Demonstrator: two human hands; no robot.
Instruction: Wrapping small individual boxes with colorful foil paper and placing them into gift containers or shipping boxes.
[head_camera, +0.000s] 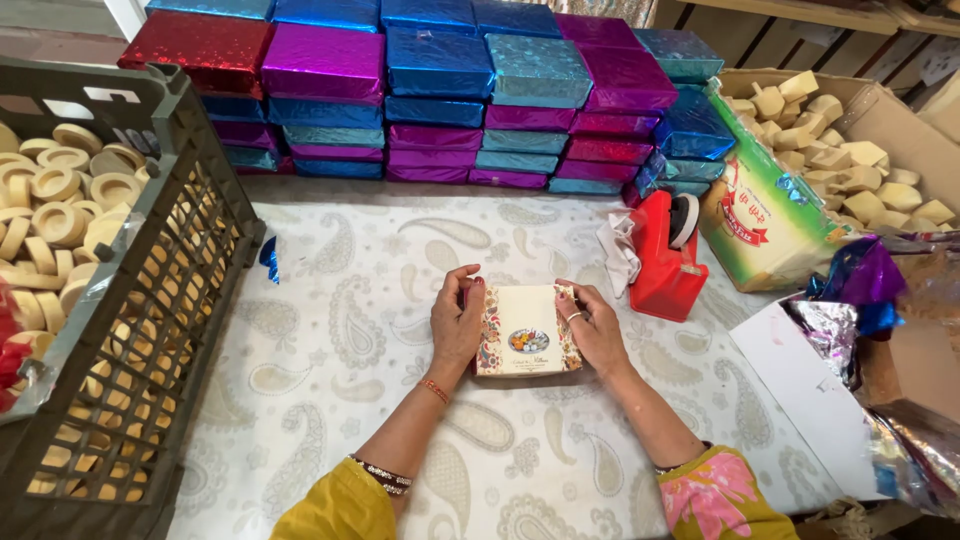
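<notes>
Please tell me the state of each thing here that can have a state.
Printed box: closed, held between both hands.
Left hand: gripping the box's left side.
Right hand: gripping its right side.
Tape dispenser: upright, loaded with a roll.
Crate: filled with round pieces.
Carton: open, filled with pale blocks.
Wrapped boxes: stacked.

A small gift-packing workshop, run from a covered worktable.

At twelve o'clock you face stacks of foil-wrapped boxes (440, 90) in red, blue, purple and teal. At nine o'clock a plastic crate (170, 300) brims with pale round pieces; at two o'clock a cardboard carton (770, 215) holds pale blocks. A red tape dispenser (665, 255) and loose foil sheets (860, 300) lie on the paisley cloth (340, 330).
</notes>
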